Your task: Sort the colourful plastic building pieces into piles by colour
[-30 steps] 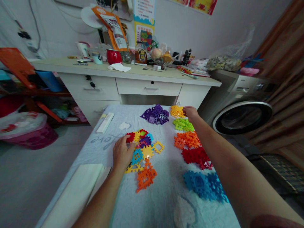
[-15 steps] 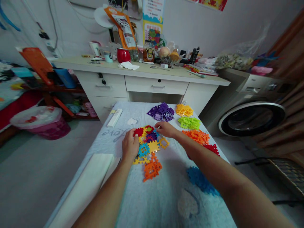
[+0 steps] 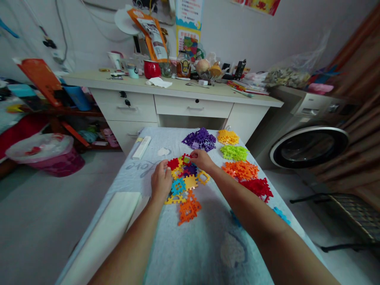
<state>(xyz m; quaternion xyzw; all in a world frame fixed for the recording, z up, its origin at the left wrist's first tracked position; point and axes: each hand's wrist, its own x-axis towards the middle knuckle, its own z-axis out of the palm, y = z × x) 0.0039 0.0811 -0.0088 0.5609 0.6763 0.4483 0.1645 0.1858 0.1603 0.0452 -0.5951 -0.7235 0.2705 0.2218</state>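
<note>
The right hand (image 3: 202, 160) pinched a red tile (image 3: 186, 159) at its nine o'clock (the mixed pile's (image 3: 185, 188) far edge); the left hand (image 3: 161, 183) lay flat, fingers together.

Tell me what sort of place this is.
Most likely a room in a home, not a lab: a front-loading washing machine, a cluttered desk with drawers, and a cloth-covered table where the left hand and right hand touch a pile of coloured tiles.
</note>
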